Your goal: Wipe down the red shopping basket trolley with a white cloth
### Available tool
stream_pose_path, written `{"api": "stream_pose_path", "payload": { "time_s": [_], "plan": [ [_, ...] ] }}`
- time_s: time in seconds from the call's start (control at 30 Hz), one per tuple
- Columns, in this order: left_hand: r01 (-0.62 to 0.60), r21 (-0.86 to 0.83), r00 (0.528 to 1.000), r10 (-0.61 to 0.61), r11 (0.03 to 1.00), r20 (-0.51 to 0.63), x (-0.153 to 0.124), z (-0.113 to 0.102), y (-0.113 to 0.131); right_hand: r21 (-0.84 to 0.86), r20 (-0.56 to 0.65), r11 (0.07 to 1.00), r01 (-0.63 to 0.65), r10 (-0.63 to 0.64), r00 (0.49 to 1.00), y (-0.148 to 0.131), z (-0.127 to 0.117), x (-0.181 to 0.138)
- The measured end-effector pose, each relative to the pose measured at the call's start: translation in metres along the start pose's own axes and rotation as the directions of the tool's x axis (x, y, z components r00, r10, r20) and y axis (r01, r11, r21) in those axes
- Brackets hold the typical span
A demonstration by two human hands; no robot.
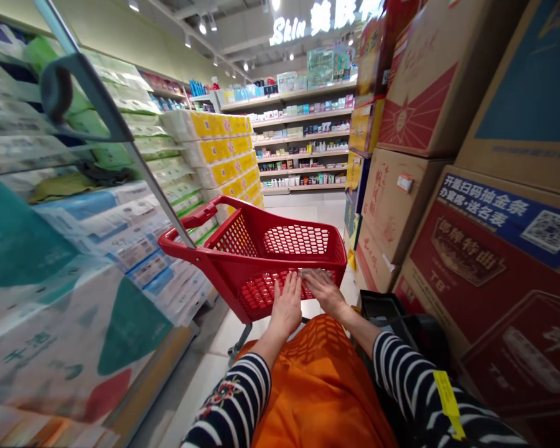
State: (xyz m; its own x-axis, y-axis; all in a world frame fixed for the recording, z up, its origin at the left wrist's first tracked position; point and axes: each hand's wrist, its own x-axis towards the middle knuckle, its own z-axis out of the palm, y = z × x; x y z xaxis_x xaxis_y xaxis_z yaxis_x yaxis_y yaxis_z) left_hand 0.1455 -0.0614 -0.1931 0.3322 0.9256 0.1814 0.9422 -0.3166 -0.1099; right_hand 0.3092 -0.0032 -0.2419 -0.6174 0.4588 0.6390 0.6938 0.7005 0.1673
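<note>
A red plastic shopping cart point(256, 255) with perforated sides stands in front of me, and a long grey pull handle point(121, 134) rises from it toward the upper left. My left hand point(288, 306) is in front of the cart's near side wall, fingers stretched out and slightly apart. Close beside it, my right hand point(325, 292) reaches to the same wall with its fingers extended. Something greyish shows at the right fingertips, too unclear to name. Whether either hand touches the cart, I cannot tell. The visible inside of the basket shows no goods.
Stacked boxes point(410, 93) rise close on my right, with a black crate point(378, 305) at their foot. Paper packs point(51, 330) and yellow-and-white packs point(214, 149) are piled on the left. Shelves of small goods point(303, 134) stand at the back.
</note>
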Motion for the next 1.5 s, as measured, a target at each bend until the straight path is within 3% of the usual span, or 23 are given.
{"api": "stream_pose_path", "payload": {
  "time_s": [0.1,0.17,0.33,0.4,0.53,0.63,0.7,0.83,0.97,1.03,1.1,1.17,1.23,1.3,1.37,1.43,1.5],
  "plan": [
    [-0.058,-0.012,0.996,0.059,0.998,0.065,-0.006,0.011,0.005,0.002,0.056,0.999,0.046,-0.046,0.997,-0.006,0.012,-0.026],
    [-0.083,-0.027,0.994,0.084,0.996,0.075,-0.005,0.012,0.006,0.013,0.033,0.999,0.05,-0.051,0.998,-0.004,0.008,-0.03],
    [-0.049,-0.001,0.997,0.049,0.999,-0.052,0.014,-0.007,0.007,-0.024,-0.186,0.981,-0.191,0.183,0.965,0.022,-0.03,-0.006],
    [-0.04,0.005,0.996,0.04,0.999,-0.075,0.019,-0.013,0.009,-0.028,-0.205,0.971,-0.236,0.226,0.952,0.029,-0.035,-0.003],
    [-0.085,0.009,0.996,0.085,0.996,-0.04,0.013,-0.004,0.014,-0.025,-0.066,0.984,-0.175,0.174,0.983,0.022,-0.013,-0.034],
    [-0.152,-0.007,0.986,0.152,0.988,0.065,0.001,0.011,0.016,-0.036,0.055,0.99,-0.14,0.142,0.988,0.009,0.01,-0.064],
    [-0.178,-0.021,0.977,0.18,0.984,0.118,-0.003,0.014,0.015,-0.027,0.079,0.991,-0.13,0.132,0.988,0.004,0.013,-0.071],
    [-0.122,-0.001,0.992,0.122,0.993,0.025,0.005,0.001,0.007,0.031,-0.07,0.989,-0.144,0.146,0.987,0.012,-0.016,-0.032],
    [-0.011,0.011,0.997,0.011,1.0,-0.071,0.018,-0.017,-0.003,0.046,-0.238,0.959,-0.281,0.284,0.929,0.025,-0.039,0.021],
    [-0.008,0.019,0.998,0.009,1.0,-0.058,0.018,-0.021,-0.009,0.039,-0.237,0.951,-0.308,0.308,0.921,0.022,-0.036,0.028],
    [-0.024,0.039,0.999,0.026,0.999,-0.041,0.015,-0.024,-0.019,0.041,-0.176,0.965,-0.257,0.26,0.949,0.011,-0.027,0.023],
    [-0.007,0.066,0.999,0.011,0.998,-0.052,0.012,-0.029,-0.036,0.072,-0.095,0.986,-0.15,0.156,0.983,-0.001,-0.019,0.016],
    [0.078,0.095,0.994,-0.07,0.992,-0.085,0.01,-0.039,-0.063,0.102,-0.094,0.988,-0.119,0.129,0.987,-0.007,-0.018,0.013],
    [0.206,0.128,0.975,-0.193,0.97,-0.111,0.008,-0.051,-0.092,0.108,-0.177,0.968,-0.228,0.244,0.954,-0.002,-0.023,0.017],
    [0.278,0.166,0.959,-0.264,0.946,-0.103,0.007,-0.062,-0.116,0.105,-0.257,0.91,-0.402,0.415,0.873,0.013,-0.029,0.022],
    [0.292,0.194,0.956,-0.283,0.937,-0.071,0.005,-0.068,-0.129,0.099,-0.258,0.836,-0.539,0.545,0.798,0.027,-0.03,0.025],
    [0.302,0.199,0.953,-0.299,0.932,-0.047,0.004,-0.071,-0.13,0.089,-0.205,0.782,-0.616,0.62,0.757,0.031,-0.022,0.027]
  ]
}}
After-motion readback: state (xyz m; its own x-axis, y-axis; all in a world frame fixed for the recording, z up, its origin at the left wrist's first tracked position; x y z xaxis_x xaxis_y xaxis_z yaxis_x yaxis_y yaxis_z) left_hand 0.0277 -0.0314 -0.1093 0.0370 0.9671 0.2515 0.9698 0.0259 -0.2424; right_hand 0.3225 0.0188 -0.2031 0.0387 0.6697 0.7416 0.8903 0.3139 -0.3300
